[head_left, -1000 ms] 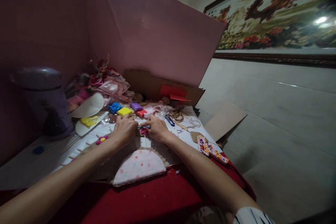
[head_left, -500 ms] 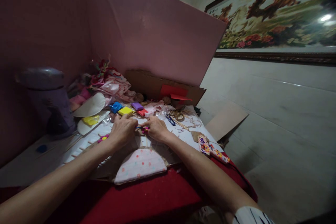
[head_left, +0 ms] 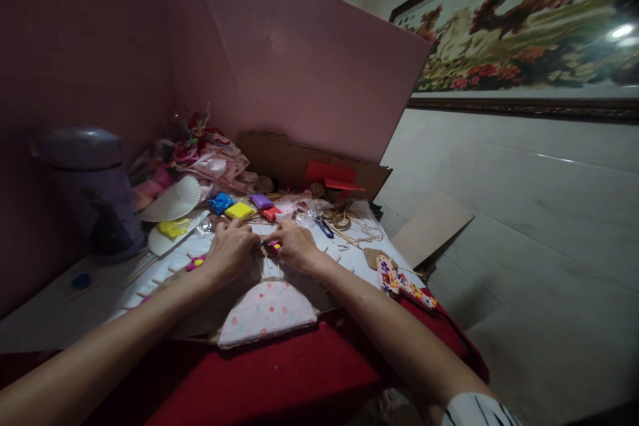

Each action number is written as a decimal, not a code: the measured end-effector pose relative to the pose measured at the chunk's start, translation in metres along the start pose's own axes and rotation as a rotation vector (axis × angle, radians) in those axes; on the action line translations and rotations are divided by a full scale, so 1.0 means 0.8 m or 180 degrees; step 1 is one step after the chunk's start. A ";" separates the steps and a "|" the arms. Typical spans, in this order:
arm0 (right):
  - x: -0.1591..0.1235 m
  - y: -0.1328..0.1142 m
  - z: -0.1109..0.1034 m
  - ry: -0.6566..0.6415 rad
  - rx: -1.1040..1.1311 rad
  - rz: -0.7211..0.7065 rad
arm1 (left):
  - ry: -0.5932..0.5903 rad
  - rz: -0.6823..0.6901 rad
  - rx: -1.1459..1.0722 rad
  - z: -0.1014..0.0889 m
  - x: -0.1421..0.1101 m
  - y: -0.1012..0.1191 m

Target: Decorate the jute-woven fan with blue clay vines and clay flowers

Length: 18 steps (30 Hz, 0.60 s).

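Note:
My left hand point(head_left: 232, 247) is closed at the far end of a half-round fan-like craft, its fingertips at a small blue piece point(head_left: 261, 243) that looks like clay. Opposite it, my right hand point(head_left: 295, 247) has curled fingers, the index fingertip meeting the same blue spot; what lies under its other fingers is hidden. Just below the fingertips shows a pink flower with a yellow centre point(head_left: 275, 247). Thin sticks point(head_left: 265, 266) run from there to a half-round panel covered in spotted white cloth point(head_left: 269, 313). Another pink-and-yellow flower point(head_left: 197, 262) sits left of my left hand.
Beyond my hands lie blue point(head_left: 220, 203), yellow point(head_left: 239, 211) and purple packets point(head_left: 261, 202). A blue cutter point(head_left: 324, 227) and loose twine point(head_left: 369, 233) lie to the right, near flower-patterned pieces point(head_left: 407, 286). A purple canister point(head_left: 97, 200) stands left. Cardboard point(head_left: 269, 156) leans behind.
Both hands stay together at the same spot, with only slight finger shifts. Less of the blue piece shows between the fingertips now.

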State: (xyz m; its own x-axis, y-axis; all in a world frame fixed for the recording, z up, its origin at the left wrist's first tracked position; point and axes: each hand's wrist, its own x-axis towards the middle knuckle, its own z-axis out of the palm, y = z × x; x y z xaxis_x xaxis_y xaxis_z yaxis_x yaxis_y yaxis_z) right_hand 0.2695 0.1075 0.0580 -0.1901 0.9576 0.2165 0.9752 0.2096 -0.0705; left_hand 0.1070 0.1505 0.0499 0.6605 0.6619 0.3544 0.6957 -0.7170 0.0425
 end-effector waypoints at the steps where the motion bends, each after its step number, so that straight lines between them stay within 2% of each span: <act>1: 0.000 -0.001 -0.001 0.0012 -0.0009 -0.0014 | 0.0014 0.0012 -0.0024 0.001 0.000 -0.001; 7: -0.002 -0.006 -0.005 -0.0150 -0.0083 -0.0131 | 0.0098 0.0028 -0.0084 0.005 -0.002 -0.005; 12: -0.003 -0.007 -0.006 -0.0019 -0.0021 -0.0099 | 0.0185 -0.0024 -0.0126 0.006 -0.004 -0.008; 18: -0.006 -0.010 -0.009 -0.0129 -0.0034 -0.0146 | 0.0207 -0.0079 -0.0046 -0.006 -0.009 -0.009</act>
State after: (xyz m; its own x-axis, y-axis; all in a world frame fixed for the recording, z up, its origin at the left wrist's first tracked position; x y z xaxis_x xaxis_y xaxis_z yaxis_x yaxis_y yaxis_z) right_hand 0.2631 0.0997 0.0644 -0.2387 0.9543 0.1796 0.9665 0.2514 -0.0511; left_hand 0.0958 0.1501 0.0519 0.6231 0.6642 0.4130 0.7071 -0.7040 0.0654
